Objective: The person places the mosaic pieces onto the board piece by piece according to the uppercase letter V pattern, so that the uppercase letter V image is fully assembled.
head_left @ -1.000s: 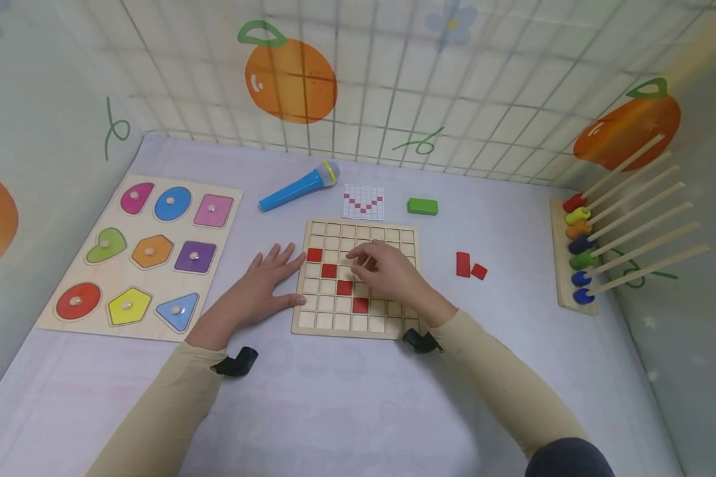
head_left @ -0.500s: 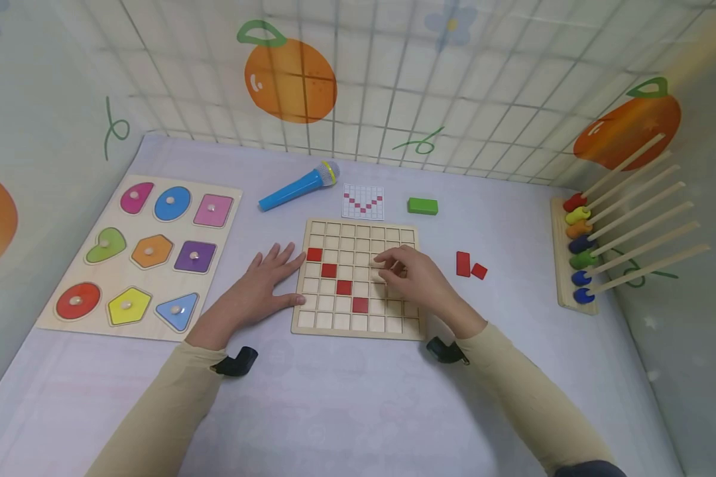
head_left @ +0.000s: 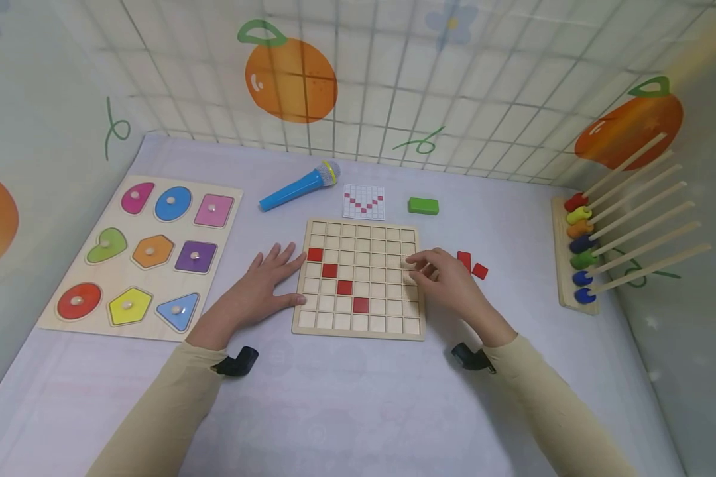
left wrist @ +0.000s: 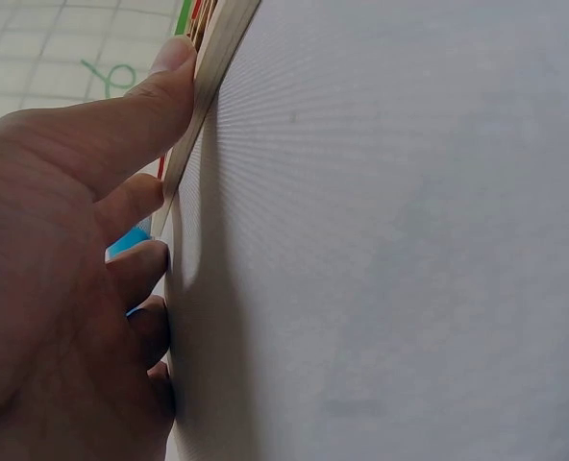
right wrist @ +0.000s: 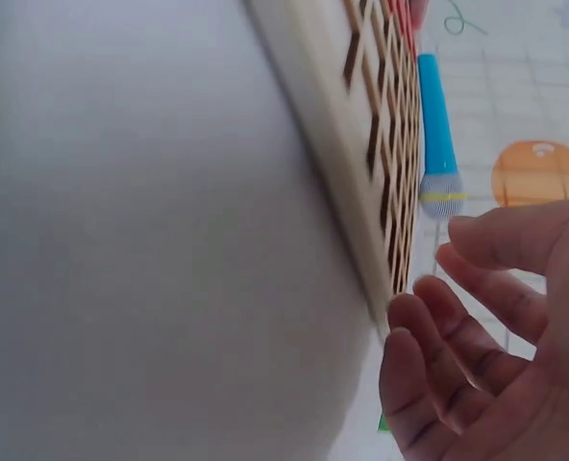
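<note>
A wooden grid board [head_left: 358, 336] lies on the table, with several red square tiles [head_left: 345, 287] set in a slanting line in its cells. My left hand [head_left: 256, 291] rests flat with spread fingers, thumb and fingertips touching the board's left edge. In the left wrist view the thumb [left wrist: 174, 72] lies against the board's side. Over the board's right edge hovers my right hand [head_left: 447, 281], fingers loosely bent. The right wrist view shows a gap between its thumb [right wrist: 496, 235] and fingers, with nothing held. Loose red pieces [head_left: 480, 271] lie just beyond this hand, one partly hidden.
A small pattern card [head_left: 364, 202] with a red V lies behind the board, between a blue toy microphone [head_left: 298, 189] and a green block [head_left: 423, 206]. A knobbed shape puzzle [head_left: 110, 265] lies left. At far right stands a peg stand with coloured beads [head_left: 581, 260].
My right hand has moved rightward from the board's middle to its right edge, uncovering bare cells. The left hand and the red tiles in the board have stayed put.
</note>
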Demonstrator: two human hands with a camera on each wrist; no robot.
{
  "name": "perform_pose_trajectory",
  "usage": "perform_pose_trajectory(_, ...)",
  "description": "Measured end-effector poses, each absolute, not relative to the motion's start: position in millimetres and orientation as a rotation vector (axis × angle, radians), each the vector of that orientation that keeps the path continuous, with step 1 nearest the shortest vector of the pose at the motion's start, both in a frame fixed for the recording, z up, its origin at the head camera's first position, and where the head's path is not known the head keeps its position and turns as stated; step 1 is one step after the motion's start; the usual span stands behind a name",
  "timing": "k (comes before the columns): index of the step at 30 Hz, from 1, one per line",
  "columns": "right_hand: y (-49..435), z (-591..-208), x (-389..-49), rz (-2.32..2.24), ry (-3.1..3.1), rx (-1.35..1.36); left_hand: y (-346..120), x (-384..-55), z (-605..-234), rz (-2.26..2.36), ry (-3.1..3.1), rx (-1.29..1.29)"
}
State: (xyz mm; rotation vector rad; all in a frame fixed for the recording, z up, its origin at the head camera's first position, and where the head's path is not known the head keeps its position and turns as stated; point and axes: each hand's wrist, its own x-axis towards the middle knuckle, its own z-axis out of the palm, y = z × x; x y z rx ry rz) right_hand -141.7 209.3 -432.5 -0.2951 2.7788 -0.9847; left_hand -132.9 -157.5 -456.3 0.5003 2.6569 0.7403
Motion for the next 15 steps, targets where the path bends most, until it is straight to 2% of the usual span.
perform_pose_trajectory(15,264.3,-435.0,-138.1,-0.870,2.928,-0.204,-157.0,-132.0,-455.4,0.745,2.656,0.505)
